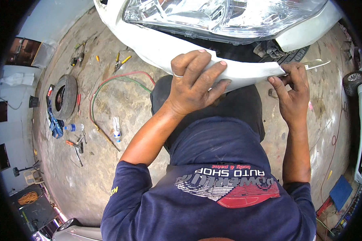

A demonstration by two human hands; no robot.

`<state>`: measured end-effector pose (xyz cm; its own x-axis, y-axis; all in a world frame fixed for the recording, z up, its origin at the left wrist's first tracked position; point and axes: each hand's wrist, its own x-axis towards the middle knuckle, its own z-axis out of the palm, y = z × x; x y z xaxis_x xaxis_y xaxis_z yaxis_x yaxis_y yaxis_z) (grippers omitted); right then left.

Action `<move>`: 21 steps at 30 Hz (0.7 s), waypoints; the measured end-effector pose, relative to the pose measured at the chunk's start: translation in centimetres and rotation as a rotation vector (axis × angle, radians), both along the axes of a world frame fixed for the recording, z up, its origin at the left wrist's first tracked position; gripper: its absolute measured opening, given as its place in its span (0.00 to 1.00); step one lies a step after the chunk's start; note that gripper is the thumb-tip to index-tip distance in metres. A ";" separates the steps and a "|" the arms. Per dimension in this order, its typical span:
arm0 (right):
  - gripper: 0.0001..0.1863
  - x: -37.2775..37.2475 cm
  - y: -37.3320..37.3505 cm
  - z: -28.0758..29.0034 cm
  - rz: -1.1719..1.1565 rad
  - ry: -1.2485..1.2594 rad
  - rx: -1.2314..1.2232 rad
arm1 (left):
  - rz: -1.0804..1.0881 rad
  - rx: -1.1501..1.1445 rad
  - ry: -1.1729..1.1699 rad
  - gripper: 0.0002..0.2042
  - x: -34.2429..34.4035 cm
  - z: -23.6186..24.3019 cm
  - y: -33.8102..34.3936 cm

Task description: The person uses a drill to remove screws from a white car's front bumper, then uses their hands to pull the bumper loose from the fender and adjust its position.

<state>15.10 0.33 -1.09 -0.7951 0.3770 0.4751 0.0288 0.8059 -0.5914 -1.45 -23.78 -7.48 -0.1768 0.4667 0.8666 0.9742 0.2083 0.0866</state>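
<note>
A white car bumper [157, 46] curves below a clear headlight [189, 16], with a dark gap behind its upper edge. My left hand [195, 82], a ring on one finger, grips the bumper, fingers bent over its outer face and the thumb lower down. At the bumper's right end my right hand [291, 92] is closed, thumb and bent fingers pinching around the edge. Past those fingers a thin, shiny, pale strip [317, 63] sticks out to the right; whether the hand also holds it is hidden. My knees are just beneath the bumper.
Red and green hoses with a torch [104, 136] lie on the concrete floor at left. Near them are water bottles [116, 130], a tyre [64, 96], pliers [122, 61] and a hammer-like tool [76, 146]. At right are a blue panel [341, 193] and another vehicle's wheel [354, 82].
</note>
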 end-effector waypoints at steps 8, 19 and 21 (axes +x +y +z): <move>0.21 -0.6 1.2 0.0 -0.033 -0.029 -0.039 | 0.017 0.074 -0.003 0.28 -1.4 -0.8 0.9; 0.19 -1.8 3.2 -0.4 -0.055 -0.038 -0.103 | 0.059 0.331 0.064 0.19 -3.3 -0.8 6.4; 0.19 -2.2 3.7 -0.9 -0.070 -0.016 -0.127 | 0.069 0.353 0.025 0.18 -3.4 -0.6 7.2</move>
